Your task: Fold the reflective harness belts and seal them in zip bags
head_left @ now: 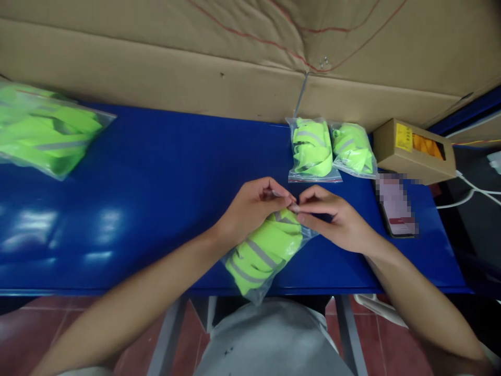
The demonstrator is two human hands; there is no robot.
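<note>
A clear plastic bag point(266, 253) holds folded neon-yellow fabric with grey stripes. It lies tilted at the table's front edge, its lower corner hanging over. My left hand point(258, 203) pinches the bag's upper edge between thumb and fingers. Close beside it on the right, my right hand point(332, 214) pinches the same edge, fingertips almost touching those of the left. The fingers partly cover the bag's opening, so whether it is sealed is hidden.
Two similar filled bags point(312, 146) point(354, 149) lie at the back right, beside a cardboard box point(415, 151) and a phone point(396, 206). More bagged fabric point(50, 130) lies at the far left of the blue table point(156, 156). White cables run at right.
</note>
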